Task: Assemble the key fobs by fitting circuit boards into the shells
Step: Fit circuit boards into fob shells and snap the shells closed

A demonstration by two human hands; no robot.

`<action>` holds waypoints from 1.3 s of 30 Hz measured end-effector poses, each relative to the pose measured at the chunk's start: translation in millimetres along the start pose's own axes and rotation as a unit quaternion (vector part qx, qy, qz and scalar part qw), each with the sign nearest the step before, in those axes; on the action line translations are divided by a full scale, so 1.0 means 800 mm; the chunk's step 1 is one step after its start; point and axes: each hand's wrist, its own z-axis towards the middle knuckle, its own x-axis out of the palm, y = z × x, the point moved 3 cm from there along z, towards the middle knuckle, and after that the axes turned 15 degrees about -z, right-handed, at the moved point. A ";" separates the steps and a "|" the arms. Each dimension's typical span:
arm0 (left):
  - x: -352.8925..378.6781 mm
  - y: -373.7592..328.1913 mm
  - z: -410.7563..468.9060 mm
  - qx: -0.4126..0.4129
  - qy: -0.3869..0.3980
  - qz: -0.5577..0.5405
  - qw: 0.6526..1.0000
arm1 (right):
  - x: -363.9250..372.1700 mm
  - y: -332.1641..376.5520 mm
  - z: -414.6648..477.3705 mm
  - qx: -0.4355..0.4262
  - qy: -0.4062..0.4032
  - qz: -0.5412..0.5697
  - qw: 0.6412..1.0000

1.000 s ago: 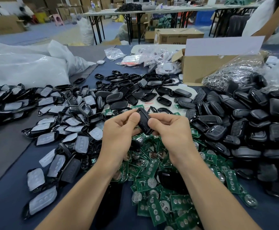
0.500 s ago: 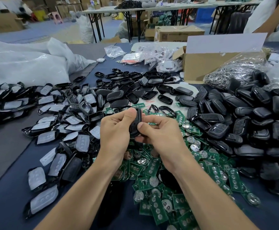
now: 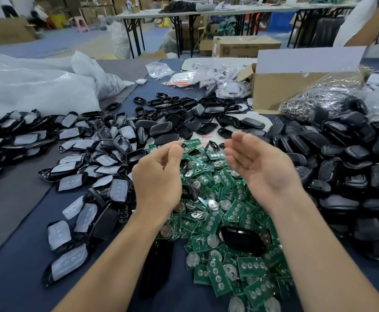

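Both hands hover empty. The left hand (image 3: 159, 176) has its fingers loosely curled round nothing, and the right hand (image 3: 260, 167) is spread with the palm turned inward. The green boards (image 3: 217, 212) lie heaped on the counter (image 3: 15, 278) beneath and between them. Padded shells (image 3: 85, 183) lie left of the left hand, black shells (image 3: 341, 165) right of the right. This looks like the gap between fobs. The next move calls for picking one shell and one board, then seating the board squarely.
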 end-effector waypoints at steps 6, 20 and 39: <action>-0.021 0.020 0.026 -0.047 -0.064 0.087 0.993 | 0.039 -0.016 0.031 -0.082 -0.081 -0.400 0.909; -0.018 0.036 0.042 -0.052 0.083 0.247 0.964 | 0.142 -0.035 0.159 -0.142 -0.028 -0.743 0.654; 0.009 0.009 0.010 -0.115 0.194 -0.162 0.961 | 0.067 -0.043 -0.017 -0.094 -0.080 -0.300 0.946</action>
